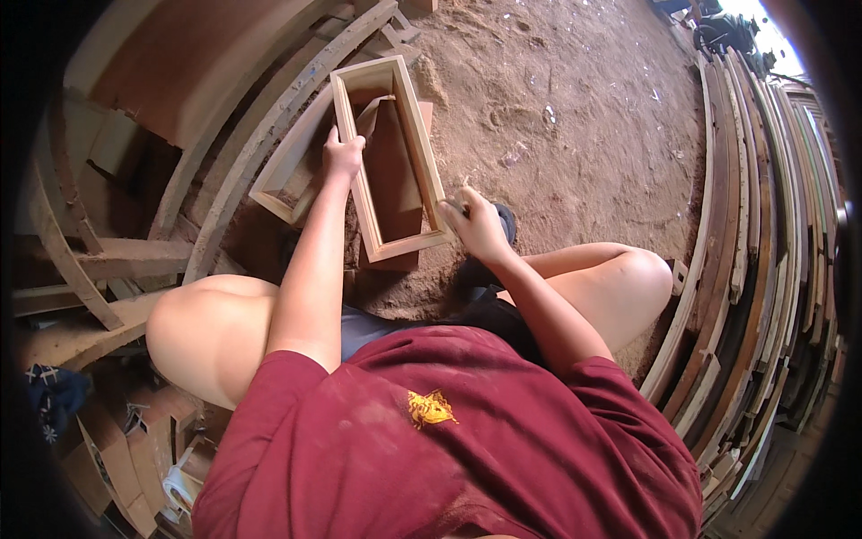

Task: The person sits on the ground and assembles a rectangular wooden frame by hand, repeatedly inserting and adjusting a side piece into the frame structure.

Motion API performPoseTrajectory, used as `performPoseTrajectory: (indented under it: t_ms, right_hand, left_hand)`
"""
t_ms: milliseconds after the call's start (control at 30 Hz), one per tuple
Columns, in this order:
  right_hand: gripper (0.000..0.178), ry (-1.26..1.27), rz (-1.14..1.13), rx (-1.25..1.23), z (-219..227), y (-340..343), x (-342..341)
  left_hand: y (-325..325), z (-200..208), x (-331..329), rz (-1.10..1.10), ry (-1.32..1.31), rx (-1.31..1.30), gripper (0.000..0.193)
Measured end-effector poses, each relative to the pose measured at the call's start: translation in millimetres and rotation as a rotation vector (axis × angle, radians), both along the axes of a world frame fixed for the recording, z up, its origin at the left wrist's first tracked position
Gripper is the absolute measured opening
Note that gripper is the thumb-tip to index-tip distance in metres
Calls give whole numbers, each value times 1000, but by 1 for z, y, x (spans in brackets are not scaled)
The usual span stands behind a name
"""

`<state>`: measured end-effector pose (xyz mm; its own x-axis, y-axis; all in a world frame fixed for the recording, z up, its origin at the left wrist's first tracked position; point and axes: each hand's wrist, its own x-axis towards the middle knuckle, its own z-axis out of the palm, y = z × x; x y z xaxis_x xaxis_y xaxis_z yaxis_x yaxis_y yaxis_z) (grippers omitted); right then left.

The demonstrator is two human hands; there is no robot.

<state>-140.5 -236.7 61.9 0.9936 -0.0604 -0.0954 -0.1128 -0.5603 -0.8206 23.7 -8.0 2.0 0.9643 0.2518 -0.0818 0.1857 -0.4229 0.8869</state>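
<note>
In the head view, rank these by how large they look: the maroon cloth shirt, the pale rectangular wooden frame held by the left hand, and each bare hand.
1. Maroon cloth shirt
2. Pale rectangular wooden frame
3. Left hand and right hand: too alike to rank

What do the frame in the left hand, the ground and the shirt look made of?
Frame: apparently bare wood, judging by its pale tan, dull surface. Ground: probably earth, perhaps with sawdust; brown, uneven, grainy. Shirt: likely soft knit fabric, matte, draping in folds.
</note>
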Motion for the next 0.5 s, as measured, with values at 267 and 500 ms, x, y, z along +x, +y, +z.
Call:
performPoseTrajectory:
  t_ms: [267,500]
  right_hand:
    - [36,116,57,22,4,-11,-23]
    - [31,118,85,137,-14,-17,-18]
  left_hand:
    - [5,-3,0,-66,-2,-45,67]
    - [2,-8,3,-14,38,32,73]
